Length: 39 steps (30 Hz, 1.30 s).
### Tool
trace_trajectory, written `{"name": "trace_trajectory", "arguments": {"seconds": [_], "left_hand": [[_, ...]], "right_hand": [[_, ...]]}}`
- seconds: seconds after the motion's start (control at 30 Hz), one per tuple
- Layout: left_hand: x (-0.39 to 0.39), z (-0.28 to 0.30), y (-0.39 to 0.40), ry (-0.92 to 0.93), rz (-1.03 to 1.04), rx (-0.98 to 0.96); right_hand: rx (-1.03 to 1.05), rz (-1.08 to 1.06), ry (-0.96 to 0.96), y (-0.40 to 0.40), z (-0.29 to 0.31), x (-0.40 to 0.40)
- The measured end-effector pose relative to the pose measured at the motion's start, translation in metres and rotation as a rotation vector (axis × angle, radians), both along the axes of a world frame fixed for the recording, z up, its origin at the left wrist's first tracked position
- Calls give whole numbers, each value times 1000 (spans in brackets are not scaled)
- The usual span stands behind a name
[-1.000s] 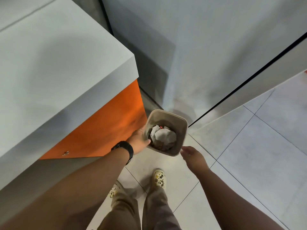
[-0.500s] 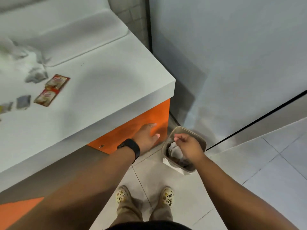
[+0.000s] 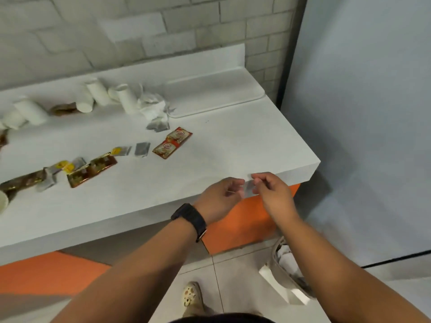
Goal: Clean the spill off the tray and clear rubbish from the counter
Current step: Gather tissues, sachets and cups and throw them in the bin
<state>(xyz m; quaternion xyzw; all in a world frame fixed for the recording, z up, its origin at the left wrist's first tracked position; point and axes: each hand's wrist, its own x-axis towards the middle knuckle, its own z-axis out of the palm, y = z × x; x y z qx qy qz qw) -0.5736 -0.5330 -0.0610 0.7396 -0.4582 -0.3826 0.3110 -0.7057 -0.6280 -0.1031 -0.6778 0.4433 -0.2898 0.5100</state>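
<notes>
A white tray [image 3: 214,94] lies at the back right of the white counter [image 3: 233,148]. Left of it is rubbish: tipped paper cups [image 3: 126,99], crumpled tissue [image 3: 151,106], a tea bag [image 3: 158,124], red sachets [image 3: 172,142], a grey sachet [image 3: 142,149] and brown sachets [image 3: 93,171]. My left hand [image 3: 221,197] and my right hand [image 3: 272,194] meet at the counter's front edge with curled fingers; I see nothing held in them. On the floor the beige bin [image 3: 279,250] holds crumpled paper, and my right arm hides most of it.
A grey brick wall [image 3: 140,31] backs the counter. A tall grey panel [image 3: 361,113] closes off the right side. Below the counter is an orange cabinet front [image 3: 240,222], then tiled floor [image 3: 233,287] with my shoe [image 3: 191,294].
The view lifted from the bin to the counter. My left hand let go of the bin's rim, my right hand rose from above the bin, and both came together at the counter edge.
</notes>
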Motion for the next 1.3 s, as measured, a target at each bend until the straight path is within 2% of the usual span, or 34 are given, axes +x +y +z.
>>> {"name": "trace_trajectory", "arguments": {"seconds": [0.2, 0.4, 0.53, 0.6, 0.7, 0.8, 0.87, 1.0, 1.1, 1.17, 1.3], "left_hand": [[73, 17, 18, -42, 151, -65], [149, 31, 21, -69, 255, -97], [202, 28, 17, -206, 278, -88], [227, 22, 18, -346, 274, -65], [260, 11, 20, -559, 279, 89], [285, -7, 19, -745, 179, 288], [291, -12, 16, -805, 121, 340], [290, -11, 12, -820, -1, 218], [292, -14, 11, -766, -73, 82], [293, -17, 10, -696, -91, 57], [291, -20, 13, -832, -50, 25]], "right_hand": [[-3, 61, -17, 13, 14, 67], [-17, 105, 57, 16, 25, 134], [-125, 154, 160, 17, 26, 171], [-159, 168, 200, 17, 26, 191], [-224, 183, 194, 16, 23, 218], [-387, 258, 424, 17, 21, 243], [-465, 308, 546, 19, 19, 256], [-571, 420, 727, 17, 5, 262], [-579, 348, 678, 13, 4, 262], [-643, 312, 668, 13, 7, 262], [-660, 237, 607, 13, 7, 256]]}}
